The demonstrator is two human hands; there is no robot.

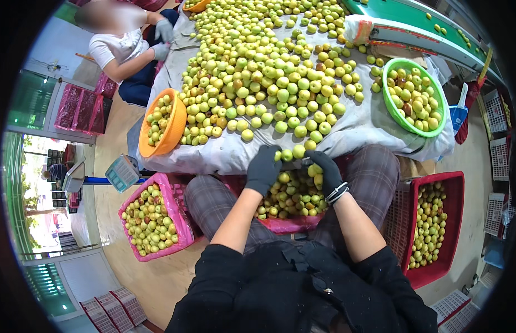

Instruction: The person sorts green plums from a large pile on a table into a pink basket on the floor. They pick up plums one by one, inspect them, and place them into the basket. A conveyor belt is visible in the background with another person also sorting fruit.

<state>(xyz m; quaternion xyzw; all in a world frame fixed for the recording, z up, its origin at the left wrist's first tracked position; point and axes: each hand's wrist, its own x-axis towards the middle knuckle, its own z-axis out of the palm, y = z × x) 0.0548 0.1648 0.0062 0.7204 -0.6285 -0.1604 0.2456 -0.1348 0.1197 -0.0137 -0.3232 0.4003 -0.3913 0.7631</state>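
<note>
My left hand point(264, 170), in a dark grey glove, is at the near edge of the cloth-covered table, its fingers curled on a green jujube point(277, 156). Opposite it, my right hand point(328, 168), gloved alike and with bands at the wrist, curls over a couple of yellow-green jujubes point(314, 170) under its palm. Between the fingertips, more jujubes point(298, 151) lie in a short row. Below both hands, between my knees, a pink-lined crate point(289, 224) holds many jujubes. Across the table spreads a large heap of jujubes point(258, 75), some with brown patches.
An orange basket point(179, 125) tilts at the table's left corner; a green basket point(389, 102) stands right. Jujube-filled crates flank me: pink-lined point(185, 212) left, red point(455, 233) right. A green conveyor point(408, 18) runs far right. A gloved co-worker point(120, 50) sits far left.
</note>
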